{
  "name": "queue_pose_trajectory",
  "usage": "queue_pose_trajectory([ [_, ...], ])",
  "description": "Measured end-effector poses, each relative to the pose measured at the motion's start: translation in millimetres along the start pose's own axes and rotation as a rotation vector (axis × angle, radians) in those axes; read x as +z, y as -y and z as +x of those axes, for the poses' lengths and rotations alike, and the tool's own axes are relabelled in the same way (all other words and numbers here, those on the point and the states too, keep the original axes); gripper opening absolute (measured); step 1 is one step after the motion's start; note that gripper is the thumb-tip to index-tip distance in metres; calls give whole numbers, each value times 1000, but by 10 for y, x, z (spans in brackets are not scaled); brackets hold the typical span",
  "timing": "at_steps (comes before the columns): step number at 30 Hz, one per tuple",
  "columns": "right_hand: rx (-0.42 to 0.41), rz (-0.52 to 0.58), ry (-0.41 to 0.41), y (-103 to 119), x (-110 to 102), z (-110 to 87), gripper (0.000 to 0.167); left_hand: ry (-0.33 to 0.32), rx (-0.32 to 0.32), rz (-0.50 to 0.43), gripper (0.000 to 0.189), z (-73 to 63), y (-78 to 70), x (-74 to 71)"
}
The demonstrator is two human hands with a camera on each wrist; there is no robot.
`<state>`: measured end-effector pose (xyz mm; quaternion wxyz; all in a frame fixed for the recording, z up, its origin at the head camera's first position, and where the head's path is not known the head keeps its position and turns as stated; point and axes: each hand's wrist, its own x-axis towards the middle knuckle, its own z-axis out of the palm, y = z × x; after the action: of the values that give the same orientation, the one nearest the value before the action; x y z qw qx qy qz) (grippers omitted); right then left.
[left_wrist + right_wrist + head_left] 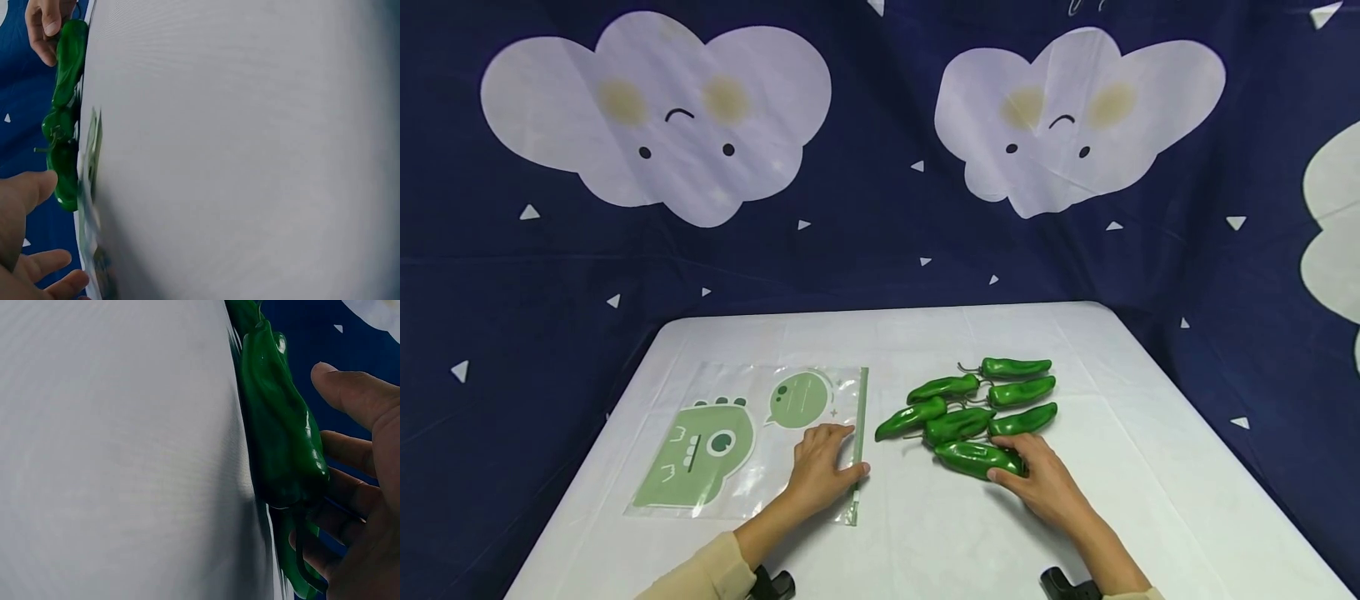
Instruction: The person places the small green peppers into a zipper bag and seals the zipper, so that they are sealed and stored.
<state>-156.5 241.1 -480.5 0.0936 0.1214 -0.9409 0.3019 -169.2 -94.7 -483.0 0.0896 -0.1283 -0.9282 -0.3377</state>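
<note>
A clear zip bag point(808, 392) with a green monster print lies flat at the left, its green strip point(862, 400) facing right. My left hand point(822, 467) is over that strip, thumb and fingers spread apart; whether they touch the bag I cannot tell. Several green peppers point(955, 425) lie grouped on the right. At the stem end of the nearest pepper point(976, 459) is my right hand point(1047, 482). In the right wrist view, its thumb stands off this pepper point(278, 419) and the fingers point(350, 450) extend beside and behind it.
Everything lies on a white-covered table point(910, 542). Behind it hangs a dark blue curtain point(880, 208) printed with clouds and small triangles. Dark wrist mounts point(771, 583) sit under both forearms.
</note>
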Motion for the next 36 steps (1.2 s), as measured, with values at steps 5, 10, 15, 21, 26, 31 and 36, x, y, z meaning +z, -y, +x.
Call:
queue_pose_trajectory([
  [5,5,6,1,0,3,-8,49,-36,-13,-2,57,12,20,29],
  [10,1,7,0,-4,2,-7,49,-67,-11,-11,55,3,42,58],
  [15,-1,6,2,-7,2,-1,49,-96,-4,-24,54,-10,35,77],
  [21,29,29,23,-2,2,-10,49,-108,-48,-79,50,-13,23,104],
  [26,30,22,20,-7,5,-20,48,-132,-58,-106,48,-39,39,148],
  [31,28,16,16,-4,-4,-16,48,-157,-29,-94,48,-46,57,188],
  [36,18,12,9,-6,-12,-14,48,-157,-19,-78,48,-41,65,212],
])
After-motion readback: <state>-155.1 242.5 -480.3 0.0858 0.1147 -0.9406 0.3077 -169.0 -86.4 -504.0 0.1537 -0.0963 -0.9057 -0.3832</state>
